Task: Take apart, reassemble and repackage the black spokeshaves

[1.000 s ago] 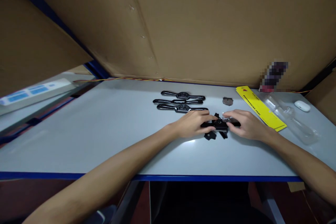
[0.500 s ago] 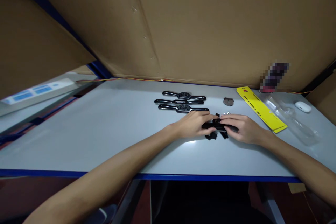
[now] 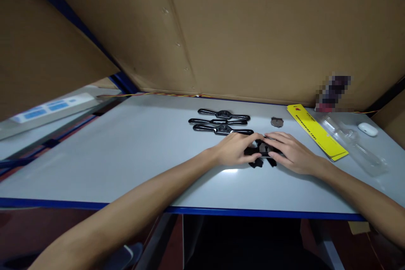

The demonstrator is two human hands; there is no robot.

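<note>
Between my hands is a black spokeshave (image 3: 265,149) with a dark grey plate at its middle. It rests over black stand-like pieces (image 3: 256,163) that stick out below it. My left hand (image 3: 234,148) pinches its left handle between thumb and fingers. My right hand (image 3: 291,152) lies over its right end, the fingertips touching near the middle and hiding most of that handle. Behind my left hand lie black spokeshave bodies: a rear one (image 3: 223,114), a middle one (image 3: 218,121) and a front one (image 3: 225,130), partly covered by my fingers.
A small dark metal plate (image 3: 277,122) lies behind my right hand. Further right are a yellow printed card (image 3: 316,131), a clear plastic blister shell (image 3: 357,147) and a white earbud-like case (image 3: 368,129). A cardboard wall (image 3: 253,33) closes off the back of the table.
My right fingers have shifted and opened slightly over the spokeshave, uncovering its middle plate. Small shiny metal bits seen behind the right fingertips are now hidden. My left hand keeps its hold.
</note>
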